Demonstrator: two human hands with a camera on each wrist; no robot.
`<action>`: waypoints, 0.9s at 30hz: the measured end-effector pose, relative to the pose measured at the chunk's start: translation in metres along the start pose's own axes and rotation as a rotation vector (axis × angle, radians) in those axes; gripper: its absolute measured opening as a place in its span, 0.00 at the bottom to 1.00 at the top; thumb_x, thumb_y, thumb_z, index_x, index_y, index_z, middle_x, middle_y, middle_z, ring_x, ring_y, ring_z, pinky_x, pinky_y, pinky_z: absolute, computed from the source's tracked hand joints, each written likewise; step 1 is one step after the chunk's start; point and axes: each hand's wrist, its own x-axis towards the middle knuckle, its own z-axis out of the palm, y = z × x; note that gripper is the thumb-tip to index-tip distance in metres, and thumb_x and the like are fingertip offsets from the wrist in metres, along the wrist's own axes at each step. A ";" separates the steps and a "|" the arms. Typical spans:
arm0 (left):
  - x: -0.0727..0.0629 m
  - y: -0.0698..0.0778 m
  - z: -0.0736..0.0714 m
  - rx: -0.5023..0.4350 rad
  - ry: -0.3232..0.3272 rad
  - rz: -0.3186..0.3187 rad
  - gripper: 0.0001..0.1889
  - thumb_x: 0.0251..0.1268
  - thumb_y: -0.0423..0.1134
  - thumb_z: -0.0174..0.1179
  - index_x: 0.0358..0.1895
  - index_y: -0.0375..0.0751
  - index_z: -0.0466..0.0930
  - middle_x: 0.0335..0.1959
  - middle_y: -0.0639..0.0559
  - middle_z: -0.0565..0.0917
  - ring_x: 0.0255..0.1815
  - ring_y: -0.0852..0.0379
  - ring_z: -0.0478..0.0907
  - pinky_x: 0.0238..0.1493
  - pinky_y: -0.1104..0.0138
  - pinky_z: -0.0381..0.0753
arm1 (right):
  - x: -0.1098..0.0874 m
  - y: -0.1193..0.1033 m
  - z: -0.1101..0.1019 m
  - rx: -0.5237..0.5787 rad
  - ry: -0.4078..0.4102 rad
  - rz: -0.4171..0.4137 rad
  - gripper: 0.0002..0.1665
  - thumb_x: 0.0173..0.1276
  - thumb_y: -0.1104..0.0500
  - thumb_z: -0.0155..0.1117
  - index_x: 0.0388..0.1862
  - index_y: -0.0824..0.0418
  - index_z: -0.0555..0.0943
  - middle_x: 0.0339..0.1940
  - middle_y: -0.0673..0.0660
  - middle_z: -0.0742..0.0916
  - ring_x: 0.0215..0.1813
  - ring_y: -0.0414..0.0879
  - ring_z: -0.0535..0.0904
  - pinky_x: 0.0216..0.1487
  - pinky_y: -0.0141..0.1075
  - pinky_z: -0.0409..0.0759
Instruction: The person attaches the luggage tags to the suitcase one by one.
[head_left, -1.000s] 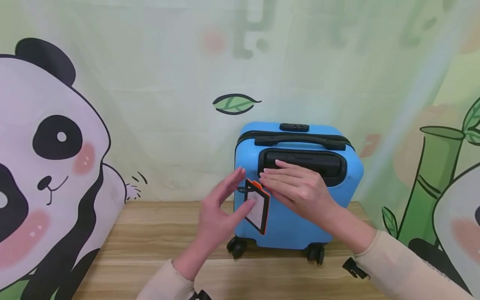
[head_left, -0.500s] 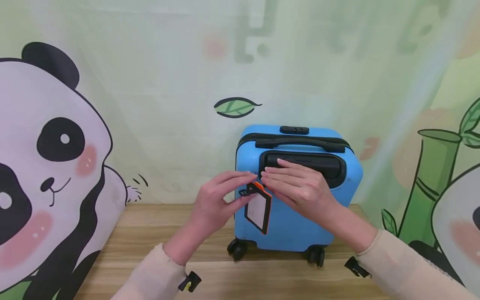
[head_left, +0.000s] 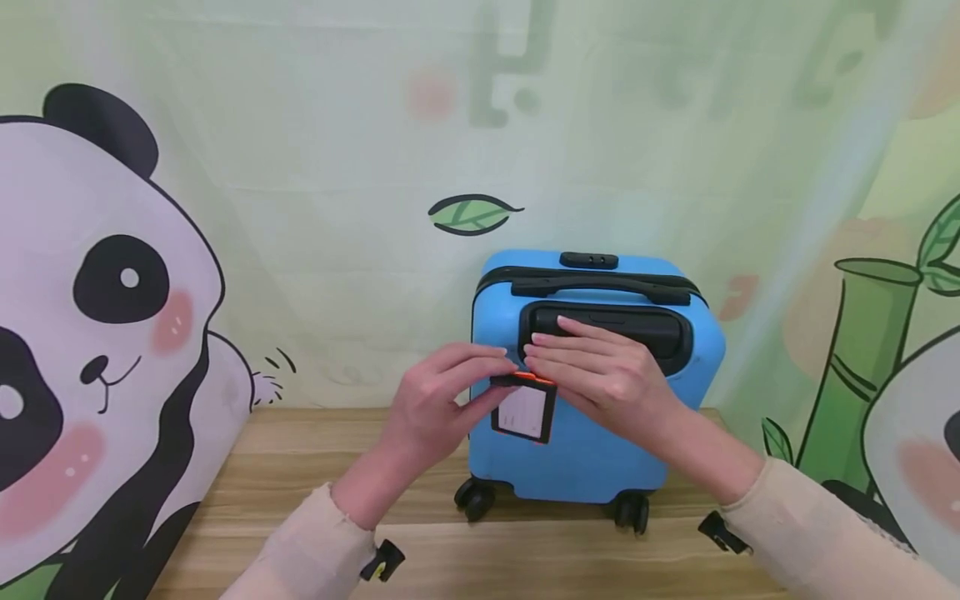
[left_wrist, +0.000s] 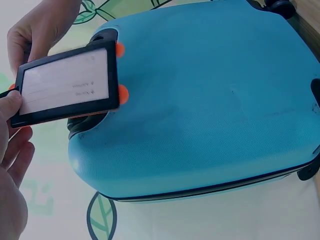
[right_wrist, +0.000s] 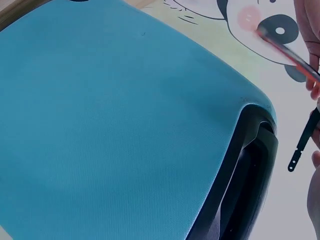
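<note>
Both hands meet at a luggage tag (head_left: 522,413) with a black frame, orange edging and a white card. My left hand (head_left: 427,404) pinches its top left edge between thumb and fingers. My right hand (head_left: 611,375) holds the tag at the upper right corner, fingers together, thumb hidden. In the left wrist view the card side of the tag (left_wrist: 65,82) shows, with a thumb at its strap end. A black strap (right_wrist: 304,137) with small holes sticks out between the hands in the right wrist view. Behind the tag stands a blue suitcase (head_left: 592,467).
The suitcase stands upright on caster wheels (head_left: 476,498) on a wood-grain table (head_left: 315,483). Its black carry handle (head_left: 600,285) lies along the top, above a recessed black panel (head_left: 652,325). A printed panda backdrop (head_left: 337,167) hangs close behind.
My left hand has risen and closed its fingers on the tag's top edge. The tag has swung from slanted to facing forward and lifted slightly. The right hand has barely moved.
</note>
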 end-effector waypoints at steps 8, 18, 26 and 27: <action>0.006 0.003 0.002 -0.015 -0.009 0.027 0.17 0.53 0.29 0.83 0.47 0.36 0.91 0.47 0.43 0.92 0.51 0.50 0.89 0.56 0.61 0.88 | -0.003 0.006 -0.004 0.001 0.017 0.009 0.22 0.84 0.51 0.60 0.57 0.67 0.90 0.55 0.61 0.92 0.60 0.56 0.89 0.74 0.47 0.75; 0.017 0.006 0.005 -0.028 -0.011 0.053 0.17 0.53 0.29 0.82 0.47 0.36 0.91 0.48 0.42 0.92 0.52 0.49 0.89 0.58 0.61 0.87 | -0.006 0.017 -0.022 -0.103 0.059 0.042 0.22 0.85 0.51 0.60 0.59 0.66 0.89 0.59 0.62 0.90 0.59 0.59 0.89 0.72 0.51 0.77; 0.027 0.004 0.016 -0.038 0.000 0.077 0.15 0.56 0.31 0.82 0.47 0.38 0.91 0.47 0.43 0.91 0.52 0.49 0.89 0.59 0.61 0.86 | -0.007 0.030 -0.036 -0.114 0.043 0.239 0.30 0.84 0.42 0.58 0.62 0.67 0.87 0.61 0.63 0.89 0.62 0.60 0.87 0.73 0.51 0.76; 0.028 0.004 0.018 -0.040 0.000 0.078 0.14 0.56 0.31 0.81 0.46 0.37 0.91 0.47 0.43 0.91 0.52 0.49 0.89 0.59 0.62 0.86 | -0.006 0.031 -0.038 -0.108 0.034 0.280 0.32 0.84 0.40 0.58 0.63 0.66 0.87 0.62 0.63 0.89 0.64 0.59 0.87 0.73 0.51 0.76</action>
